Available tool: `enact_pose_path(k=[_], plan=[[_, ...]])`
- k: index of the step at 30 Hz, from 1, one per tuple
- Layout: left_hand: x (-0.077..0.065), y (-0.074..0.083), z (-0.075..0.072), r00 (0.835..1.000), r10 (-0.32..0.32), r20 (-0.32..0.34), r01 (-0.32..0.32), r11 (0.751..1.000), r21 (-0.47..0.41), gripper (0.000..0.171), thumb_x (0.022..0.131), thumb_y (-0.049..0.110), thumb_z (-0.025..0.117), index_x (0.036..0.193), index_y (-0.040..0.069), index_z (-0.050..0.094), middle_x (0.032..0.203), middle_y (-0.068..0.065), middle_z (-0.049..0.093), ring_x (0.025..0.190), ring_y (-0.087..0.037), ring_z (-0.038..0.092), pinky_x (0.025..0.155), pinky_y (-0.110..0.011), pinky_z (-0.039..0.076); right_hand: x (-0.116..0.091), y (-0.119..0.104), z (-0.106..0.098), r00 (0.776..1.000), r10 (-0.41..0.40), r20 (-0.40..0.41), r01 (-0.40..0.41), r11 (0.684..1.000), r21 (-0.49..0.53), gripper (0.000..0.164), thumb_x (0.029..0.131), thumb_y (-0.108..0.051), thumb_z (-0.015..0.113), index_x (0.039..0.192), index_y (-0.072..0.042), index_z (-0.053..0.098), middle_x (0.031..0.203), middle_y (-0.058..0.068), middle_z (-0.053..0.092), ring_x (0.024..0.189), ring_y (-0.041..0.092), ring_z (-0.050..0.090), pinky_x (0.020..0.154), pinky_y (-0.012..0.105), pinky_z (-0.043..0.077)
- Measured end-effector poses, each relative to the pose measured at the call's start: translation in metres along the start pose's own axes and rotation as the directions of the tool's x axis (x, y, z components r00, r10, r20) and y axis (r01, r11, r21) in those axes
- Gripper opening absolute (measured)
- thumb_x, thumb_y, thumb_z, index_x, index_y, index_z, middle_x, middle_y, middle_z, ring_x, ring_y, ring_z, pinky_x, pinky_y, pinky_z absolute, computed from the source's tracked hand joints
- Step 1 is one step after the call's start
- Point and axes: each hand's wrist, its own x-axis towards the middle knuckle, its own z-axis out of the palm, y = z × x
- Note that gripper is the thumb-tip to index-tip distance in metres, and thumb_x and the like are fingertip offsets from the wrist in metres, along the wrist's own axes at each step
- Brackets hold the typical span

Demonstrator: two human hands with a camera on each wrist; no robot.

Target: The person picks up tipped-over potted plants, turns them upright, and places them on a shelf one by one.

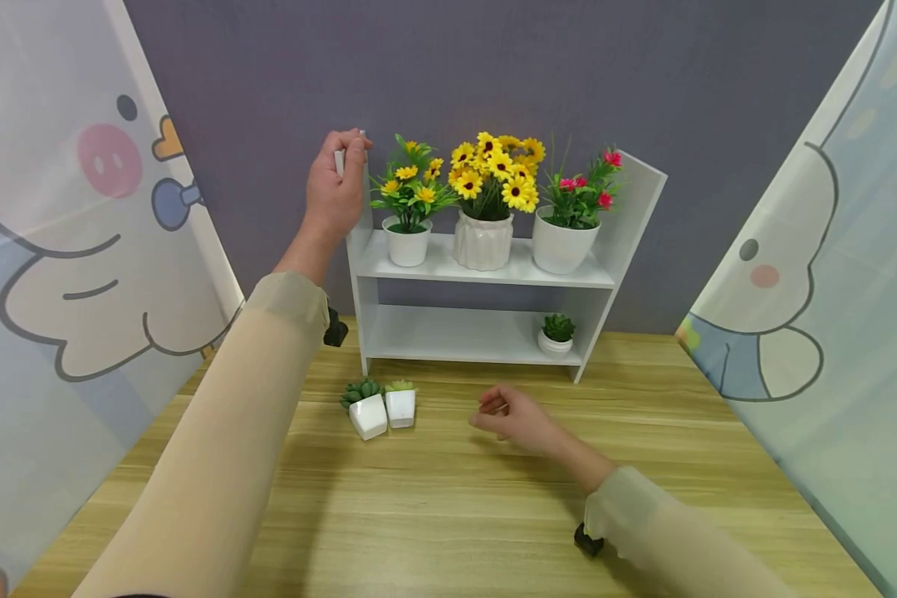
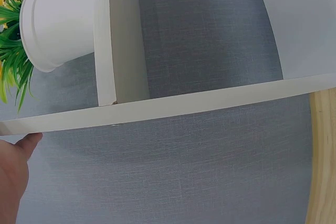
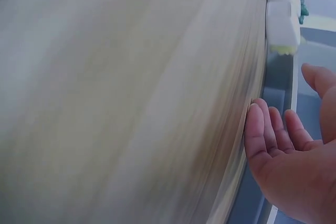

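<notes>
A white two-tier shelf [image 1: 486, 278] stands at the back of the table. My left hand [image 1: 335, 187] grips the top of its left side panel [image 2: 173, 106], with the thumb against the panel's edge in the left wrist view. Over the table, my right hand [image 1: 519, 419] holds nothing, its fingers relaxed and slightly bent. To its left, two small succulents in white square pots lie tipped on the wood: a dark green one [image 1: 369, 417] and a paler one [image 1: 399, 408]. A round-potted succulent [image 1: 556, 339] sits at the right end of the lower board.
The upper board bears a yellow-flowered plant [image 1: 407, 245], a pot of sunflower-like blooms [image 1: 483, 241] and a red-flowered plant [image 1: 564, 241]. Behind the shelf rises a grey wall [image 1: 486, 66]. Cartoon-printed curtains [image 1: 67, 274] flank the wooden table [image 1: 419, 515].
</notes>
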Motion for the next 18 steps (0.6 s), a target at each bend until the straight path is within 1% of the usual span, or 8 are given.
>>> enact_pose_path(k=[9,18], plan=[[0.0,-0.002,0.001,1.0,0.011,-0.004,-0.011,1.0,-0.007,0.042,0.118,0.037,0.046,0.129,-0.001,0.058,0.156,-0.011,0.062,0.16,-0.004,0.042,0.131,-0.027,0.034,0.011,-0.013,0.021,1.0,-0.009,0.027,0.009,1.0,0.006,0.05,0.101,-0.026,0.08,0.136,0.005,0.062,0.126,0.019,0.071,0.098,0.017,0.068,0.077,0.032,0.061],[0.0,-0.001,0.0,1.0,0.009,-0.005,-0.009,1.0,-0.007,0.041,0.118,0.037,0.046,0.128,-0.001,0.058,0.155,-0.012,0.062,0.16,-0.004,0.042,0.132,-0.029,0.035,0.019,-0.023,0.037,0.999,-0.015,0.04,0.014,1.0,0.012,0.052,0.1,-0.029,0.082,0.136,0.003,0.062,0.127,0.016,0.072,0.1,0.018,0.069,0.076,0.03,0.06]])
